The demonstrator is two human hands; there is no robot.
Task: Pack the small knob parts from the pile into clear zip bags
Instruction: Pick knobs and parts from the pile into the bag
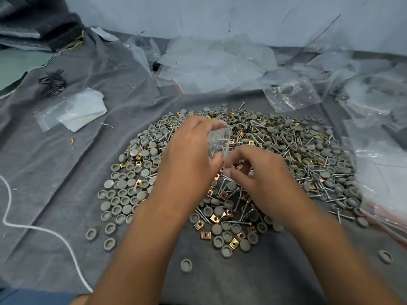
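Hundreds of grey knob parts (123, 201), piled, clear zip bag (217, 139) crumpled

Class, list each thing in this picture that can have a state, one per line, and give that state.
Left hand: raised over the pile, holding a clear bag.
Right hand: fingers pinched at the bag's lower edge.
Clear bag: held up, screws inside; open or sealed cannot be told.
Pile of grey caps, screws and brass clips: loose, mixed, spread on grey cloth.
Bags at the back: heaped, apparently empty.
Bag at right: lying flat, holds parts.
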